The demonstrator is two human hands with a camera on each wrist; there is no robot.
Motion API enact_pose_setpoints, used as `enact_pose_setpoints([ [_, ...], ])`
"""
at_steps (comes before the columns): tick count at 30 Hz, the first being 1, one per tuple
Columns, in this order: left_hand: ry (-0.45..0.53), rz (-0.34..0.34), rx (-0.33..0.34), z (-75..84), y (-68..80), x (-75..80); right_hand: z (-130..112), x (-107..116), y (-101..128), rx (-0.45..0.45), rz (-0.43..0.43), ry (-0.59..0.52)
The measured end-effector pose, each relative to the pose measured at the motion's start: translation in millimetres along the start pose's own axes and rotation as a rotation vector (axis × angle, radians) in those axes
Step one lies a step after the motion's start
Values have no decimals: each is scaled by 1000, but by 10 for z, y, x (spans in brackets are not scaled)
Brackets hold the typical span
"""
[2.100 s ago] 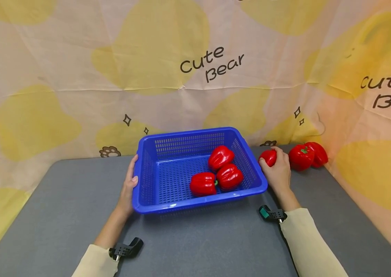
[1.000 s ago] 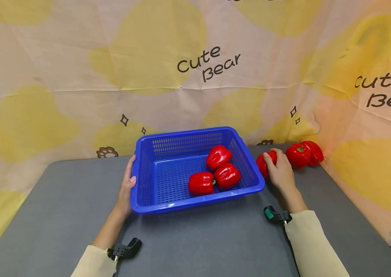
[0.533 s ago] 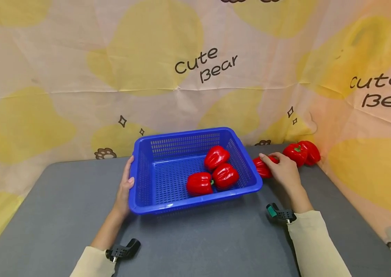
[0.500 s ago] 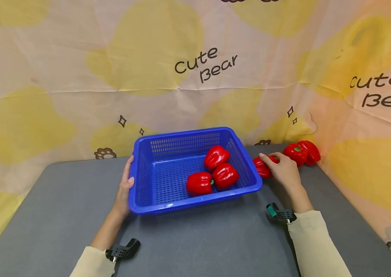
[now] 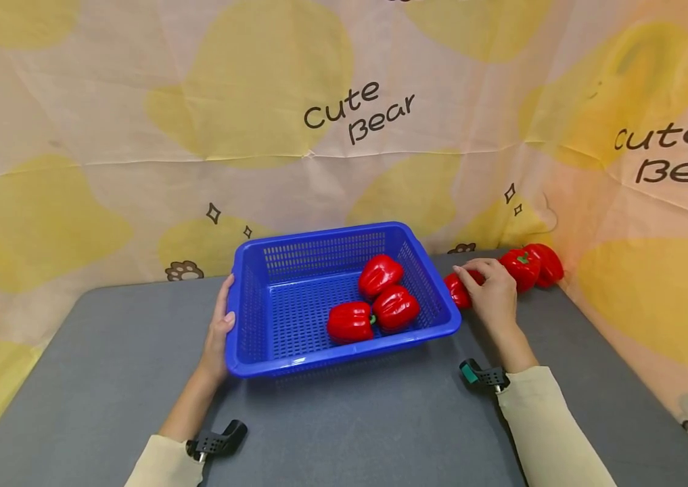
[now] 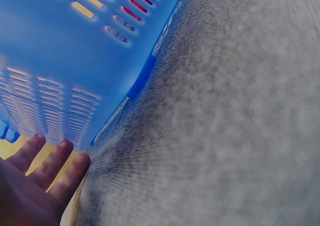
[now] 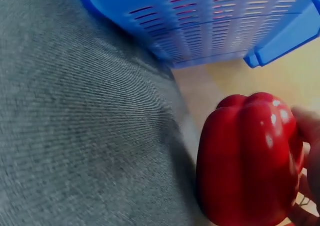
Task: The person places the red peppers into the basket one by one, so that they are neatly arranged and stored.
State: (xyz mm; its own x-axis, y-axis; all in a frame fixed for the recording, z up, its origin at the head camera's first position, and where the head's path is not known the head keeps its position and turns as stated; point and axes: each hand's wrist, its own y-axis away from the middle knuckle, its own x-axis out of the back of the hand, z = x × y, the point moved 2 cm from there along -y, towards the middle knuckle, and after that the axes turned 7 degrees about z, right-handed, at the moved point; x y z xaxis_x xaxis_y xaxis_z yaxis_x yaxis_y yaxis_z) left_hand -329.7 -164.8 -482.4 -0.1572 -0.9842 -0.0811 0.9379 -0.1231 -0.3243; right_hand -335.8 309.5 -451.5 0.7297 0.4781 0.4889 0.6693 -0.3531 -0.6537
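Fingers of the right hand point(image 5: 490, 297) curl around a red pepper point(image 5: 458, 289), just left of it, beside the blue basket point(image 5: 344, 345). The pepper looks smooth, shiny and light, so it may slip; holding its round middle seems best. The left hand point(image 5: 220, 331) rests flat against the basket's side.

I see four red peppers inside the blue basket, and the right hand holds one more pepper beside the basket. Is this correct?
Not quite. The head view shows three red peppers inside the blue basket, not four. The rest holds: the right hand grips one more pepper on the table beside the basket, which the right wrist view also shows.
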Motion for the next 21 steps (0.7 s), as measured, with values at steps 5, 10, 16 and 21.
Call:
enact_pose_setpoints([
  [5, -2, 3, -1, 6, 1, 0, -3, -35, 23, 45, -42, -47],
  [10, 7, 4, -9, 12, 11, 2, 46, -26, 32, 5, -116, -2],
  [16, -2, 1, -11, 19, 8, 2, 115, -32, 37, -32, -228, 73],
  [21, -10, 2, -5, 17, -4, -1, 163, -83, 58, -6, -295, 92],
])
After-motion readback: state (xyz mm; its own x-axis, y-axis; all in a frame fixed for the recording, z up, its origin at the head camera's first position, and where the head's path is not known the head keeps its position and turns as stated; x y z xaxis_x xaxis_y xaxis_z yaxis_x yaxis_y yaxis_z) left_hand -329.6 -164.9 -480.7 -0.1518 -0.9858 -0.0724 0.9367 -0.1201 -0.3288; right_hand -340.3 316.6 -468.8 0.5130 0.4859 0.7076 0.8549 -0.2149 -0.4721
